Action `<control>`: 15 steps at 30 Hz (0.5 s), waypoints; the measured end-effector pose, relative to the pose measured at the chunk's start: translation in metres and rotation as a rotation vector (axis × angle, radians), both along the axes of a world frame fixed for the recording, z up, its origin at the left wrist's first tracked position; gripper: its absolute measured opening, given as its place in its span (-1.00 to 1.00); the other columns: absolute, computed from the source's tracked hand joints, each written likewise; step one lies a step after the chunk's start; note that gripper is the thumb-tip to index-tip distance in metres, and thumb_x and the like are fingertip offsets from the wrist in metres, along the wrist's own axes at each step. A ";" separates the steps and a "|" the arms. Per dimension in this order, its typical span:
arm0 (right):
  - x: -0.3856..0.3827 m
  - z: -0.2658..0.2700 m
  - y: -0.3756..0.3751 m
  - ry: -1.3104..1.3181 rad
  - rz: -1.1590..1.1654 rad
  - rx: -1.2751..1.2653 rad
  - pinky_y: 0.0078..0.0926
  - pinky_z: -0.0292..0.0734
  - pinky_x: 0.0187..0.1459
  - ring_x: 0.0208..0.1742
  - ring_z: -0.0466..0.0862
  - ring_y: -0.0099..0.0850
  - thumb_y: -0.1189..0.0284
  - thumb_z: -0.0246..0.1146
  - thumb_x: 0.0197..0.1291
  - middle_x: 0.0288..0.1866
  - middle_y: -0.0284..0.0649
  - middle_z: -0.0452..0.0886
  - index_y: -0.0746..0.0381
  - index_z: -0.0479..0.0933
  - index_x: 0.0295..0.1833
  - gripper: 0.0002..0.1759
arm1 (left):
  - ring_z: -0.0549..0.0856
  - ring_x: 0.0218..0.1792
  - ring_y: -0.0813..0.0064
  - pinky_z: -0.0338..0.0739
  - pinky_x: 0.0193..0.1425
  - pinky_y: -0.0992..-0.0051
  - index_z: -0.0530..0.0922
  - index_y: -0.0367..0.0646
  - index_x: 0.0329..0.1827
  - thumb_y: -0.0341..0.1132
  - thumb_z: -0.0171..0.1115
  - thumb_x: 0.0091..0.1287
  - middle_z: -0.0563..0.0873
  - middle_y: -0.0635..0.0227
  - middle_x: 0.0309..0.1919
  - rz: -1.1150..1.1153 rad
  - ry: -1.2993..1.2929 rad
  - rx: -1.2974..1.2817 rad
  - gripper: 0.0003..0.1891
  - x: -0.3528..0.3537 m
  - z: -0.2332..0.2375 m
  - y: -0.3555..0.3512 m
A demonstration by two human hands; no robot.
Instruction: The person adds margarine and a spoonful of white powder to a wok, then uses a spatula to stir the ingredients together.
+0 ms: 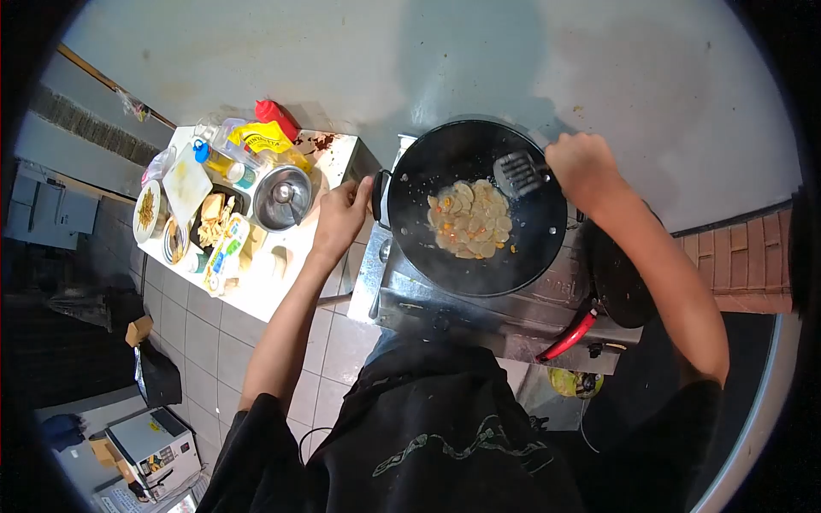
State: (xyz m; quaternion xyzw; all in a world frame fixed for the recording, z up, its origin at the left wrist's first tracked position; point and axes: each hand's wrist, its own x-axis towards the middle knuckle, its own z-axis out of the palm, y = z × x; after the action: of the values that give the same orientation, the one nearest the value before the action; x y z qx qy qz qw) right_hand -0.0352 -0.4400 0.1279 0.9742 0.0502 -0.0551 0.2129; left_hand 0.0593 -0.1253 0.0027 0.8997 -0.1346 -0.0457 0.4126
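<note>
A large black wok (462,278) sits on a metal stove (410,299). Pale round slices with small orange and red bits (470,221) lie in its middle. My right hand (585,169) is closed around the handle of a slotted spatula (516,174), whose head is inside the wok at its right side, just right of the slices. At the wok's left side, my left hand (344,214) has its fingers closed on the wok's side handle (380,198).
Left of the stove, a white table (278,286) holds a metal bowl (283,198), a white cutting board (186,185), a red bottle (278,118), a yellow packet (261,137) and several containers. A second black pan (629,274) with a red handle (568,336) stands at the right.
</note>
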 end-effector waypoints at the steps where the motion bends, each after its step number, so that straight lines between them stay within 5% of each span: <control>1: -0.001 -0.004 0.001 -0.003 0.000 -0.001 -0.24 0.64 -0.19 -0.18 0.73 -0.11 0.56 0.25 0.03 -0.26 -0.04 0.69 0.23 0.66 -0.31 -0.89 | 0.57 -0.58 0.15 0.45 -0.36 0.23 0.60 -0.43 -0.37 0.04 0.11 0.44 0.56 -0.05 -0.64 -0.017 -0.016 0.014 -0.44 0.003 -0.003 -0.001; 4: -0.009 -0.028 0.008 0.095 -0.117 0.095 -0.20 0.64 -0.14 -0.12 0.73 -0.08 0.47 0.29 0.08 -0.22 0.00 0.70 0.25 0.68 -0.27 -0.88 | 0.60 -0.57 0.07 0.45 -0.36 0.20 0.62 -0.41 -0.34 0.06 0.11 0.43 0.57 -0.08 -0.64 -0.057 -0.030 0.053 -0.44 0.007 -0.010 -0.003; 6: -0.017 -0.054 0.007 0.132 -0.361 0.536 -0.06 0.60 -0.11 -0.10 0.70 0.04 0.37 0.31 0.15 -0.23 0.09 0.68 0.29 0.67 -0.26 -0.81 | 0.62 -0.57 0.06 0.45 -0.37 0.19 0.62 -0.40 -0.36 0.05 0.13 0.42 0.57 -0.08 -0.64 -0.095 -0.026 0.074 -0.45 0.009 -0.015 -0.005; 9: -0.047 -0.076 0.015 0.015 -0.292 0.886 0.10 0.51 -0.13 -0.17 0.63 0.23 0.33 0.26 0.25 -0.29 0.21 0.62 0.36 0.61 -0.22 -0.74 | 0.63 -0.57 0.04 0.45 -0.39 0.18 0.60 -0.40 -0.41 0.00 0.18 0.40 0.57 -0.08 -0.65 -0.131 -0.037 0.035 -0.49 0.015 -0.018 -0.004; 11: -0.072 -0.065 0.041 -0.062 -0.226 0.640 0.01 0.59 -0.24 -0.29 0.68 0.09 0.31 0.14 0.36 -0.31 0.07 0.66 0.30 0.54 -0.16 -0.75 | 0.64 -0.54 0.04 0.47 -0.37 0.17 0.61 -0.35 -0.36 -0.03 0.21 0.39 0.57 -0.05 -0.64 -0.166 -0.096 0.144 -0.55 0.017 -0.016 -0.001; 12: -0.083 -0.062 0.054 -0.074 -0.186 0.459 -0.18 0.64 -0.36 -0.36 0.72 -0.14 0.38 0.17 0.29 -0.32 -0.07 0.64 0.28 0.55 -0.08 -0.79 | 0.64 -0.54 0.04 0.47 -0.37 0.17 0.61 -0.35 -0.36 -0.03 0.21 0.39 0.57 -0.05 -0.64 -0.173 -0.099 0.142 -0.55 0.016 -0.008 0.000; 15: -0.114 -0.044 0.079 -0.178 -0.126 0.189 -0.35 0.63 -0.45 -0.40 0.73 -0.32 0.45 0.23 0.13 -0.33 -0.19 0.61 0.30 0.54 0.00 -0.69 | 0.68 -0.15 0.04 0.53 -0.01 0.17 0.65 -0.23 -0.17 -0.27 0.14 0.32 0.68 0.00 -0.11 -0.008 -0.315 0.320 -0.78 0.019 0.027 0.009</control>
State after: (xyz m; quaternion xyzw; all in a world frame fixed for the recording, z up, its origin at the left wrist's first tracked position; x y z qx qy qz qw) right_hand -0.1488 -0.3608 0.0838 0.9922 -0.0253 0.0235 0.1199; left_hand 0.0781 -0.1161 0.0294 0.9492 -0.1921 0.0728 0.2385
